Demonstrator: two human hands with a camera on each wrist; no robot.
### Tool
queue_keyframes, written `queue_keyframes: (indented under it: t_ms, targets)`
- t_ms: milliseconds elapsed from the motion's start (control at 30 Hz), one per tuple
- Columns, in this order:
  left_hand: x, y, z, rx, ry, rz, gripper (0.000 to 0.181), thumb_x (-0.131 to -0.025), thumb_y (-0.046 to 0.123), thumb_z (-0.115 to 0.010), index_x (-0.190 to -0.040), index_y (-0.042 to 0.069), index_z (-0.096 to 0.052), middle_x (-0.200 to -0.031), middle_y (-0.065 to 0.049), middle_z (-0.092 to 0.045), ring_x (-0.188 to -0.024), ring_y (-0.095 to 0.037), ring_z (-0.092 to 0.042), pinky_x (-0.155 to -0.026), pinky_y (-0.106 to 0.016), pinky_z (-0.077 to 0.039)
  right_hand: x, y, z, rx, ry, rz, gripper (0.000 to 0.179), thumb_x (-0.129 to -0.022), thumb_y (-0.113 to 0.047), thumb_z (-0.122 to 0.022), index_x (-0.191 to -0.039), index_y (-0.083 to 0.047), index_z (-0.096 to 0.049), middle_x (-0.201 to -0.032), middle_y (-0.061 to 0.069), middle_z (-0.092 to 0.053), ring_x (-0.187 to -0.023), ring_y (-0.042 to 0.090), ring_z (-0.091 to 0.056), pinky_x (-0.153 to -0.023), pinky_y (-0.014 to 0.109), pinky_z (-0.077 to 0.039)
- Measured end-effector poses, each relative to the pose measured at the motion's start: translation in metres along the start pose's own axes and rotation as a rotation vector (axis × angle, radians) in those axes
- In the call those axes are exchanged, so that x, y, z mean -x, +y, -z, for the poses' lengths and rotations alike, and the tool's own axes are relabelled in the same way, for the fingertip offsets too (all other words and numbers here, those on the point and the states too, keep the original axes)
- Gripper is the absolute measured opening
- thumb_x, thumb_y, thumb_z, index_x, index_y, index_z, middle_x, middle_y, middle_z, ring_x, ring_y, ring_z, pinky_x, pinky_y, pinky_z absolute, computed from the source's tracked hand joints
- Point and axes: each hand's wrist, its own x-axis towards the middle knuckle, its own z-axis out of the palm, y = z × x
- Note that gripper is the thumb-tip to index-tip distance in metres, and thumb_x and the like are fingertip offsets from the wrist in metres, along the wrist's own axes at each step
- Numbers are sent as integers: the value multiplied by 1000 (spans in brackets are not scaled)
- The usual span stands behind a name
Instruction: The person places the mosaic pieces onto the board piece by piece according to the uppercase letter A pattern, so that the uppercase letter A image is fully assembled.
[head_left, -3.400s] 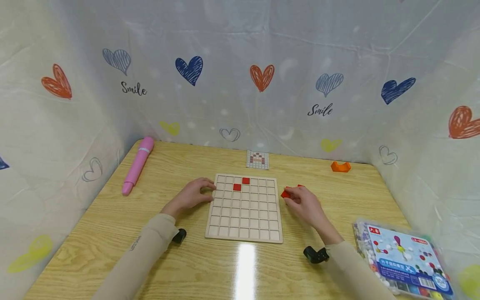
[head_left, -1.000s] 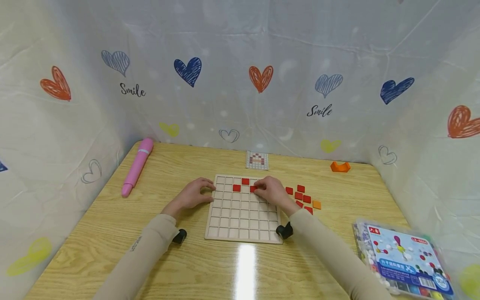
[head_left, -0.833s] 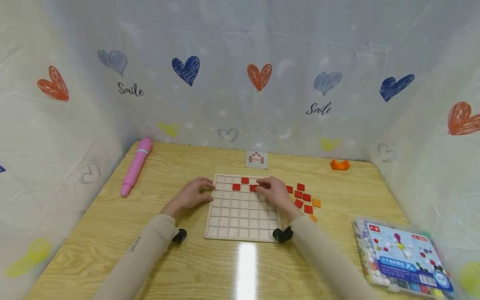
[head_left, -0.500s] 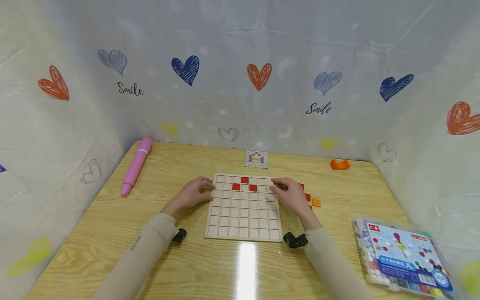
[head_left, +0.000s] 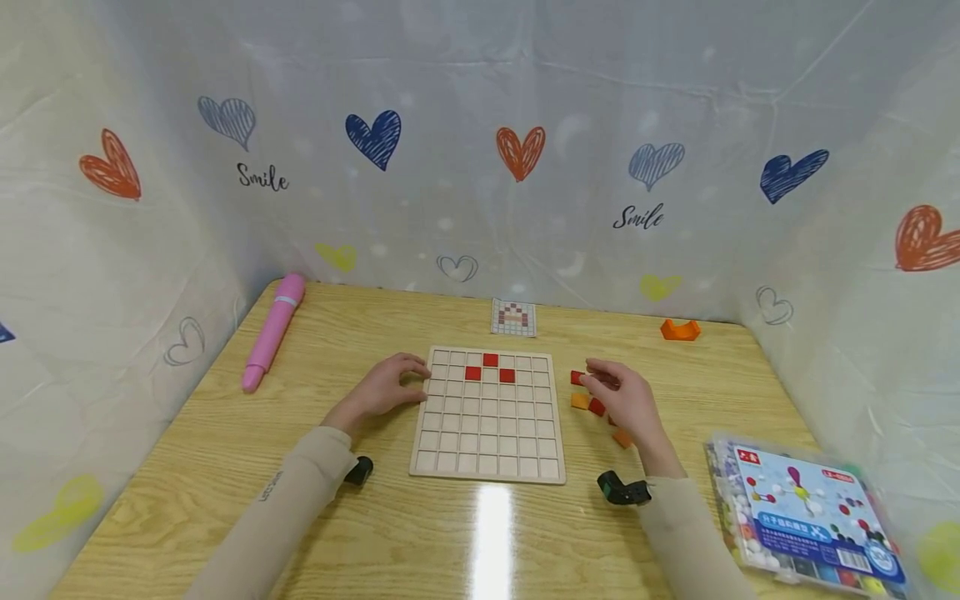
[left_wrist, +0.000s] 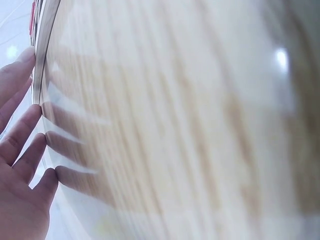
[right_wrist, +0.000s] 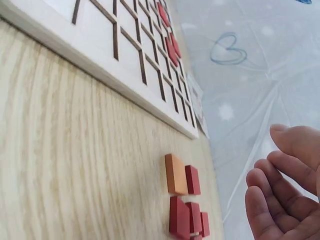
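Observation:
A pale wooden grid board (head_left: 480,433) lies mid-table, with a red square tile (head_left: 491,360) in its top row and two more red tiles in the row below. At its left edge rest the fingertips of my left hand (head_left: 386,387); the left wrist view shows those fingers (left_wrist: 22,132) loosely extended against the rim. My right hand (head_left: 628,404) hovers over the loose tiles right of the board, partly hiding them. Its fingers (right_wrist: 260,200) are loosely bent and hold nothing. Beneath it lie a loose red tile (head_left: 577,377) and an orange tile (head_left: 580,401).
A small printed pattern card (head_left: 513,318) lies behind the board. On the far left is a pink wand-shaped object (head_left: 273,333). An orange curved piece (head_left: 680,331) sits at the back right, and a clear plastic case (head_left: 813,517) of coloured parts at the front right.
My right hand set a third red tile into the second row, released it and moved right to above the loose tiles. The left hand stayed at the board's edge.

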Motion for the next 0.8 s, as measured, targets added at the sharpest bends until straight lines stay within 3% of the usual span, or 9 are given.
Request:
queue_keyframes:
  t_ms: [400, 600, 800]
  targets:
    - [0, 1, 1, 9, 0, 0, 32, -87, 14, -75, -117, 3, -68, -137, -18, -51, -132, -39, -42, -112, -52, -33, 20, 16, 11, 74, 7, -58, 48, -95, -31, -66, -135, -6, -59, -126, 16, -62, -108, 30, -61, -88, 42, -54]
    - [1, 2, 1, 17, 0, -5, 32, -88, 14, -74, -117, 3, -68, -137, -18, -51, -132, -40, -42, -111, -54, -33, 27, 24, 12, 94, 4, -65, 47, -94, -29, -67, -134, -5, -60, -123, 16, -64, -102, 28, -64, -82, 35, -55]
    - [2, 2, 1, 14, 2, -13, 32, -88, 13, -74, -117, 3, -68, -137, -19, -51, -131, -39, -43, -111, -53, -33, 31, 29, 10, 132, -2, -36, 46, -93, -27, -69, -131, -3, -61, -120, 18, -65, -102, 30, -63, -85, 42, -54]
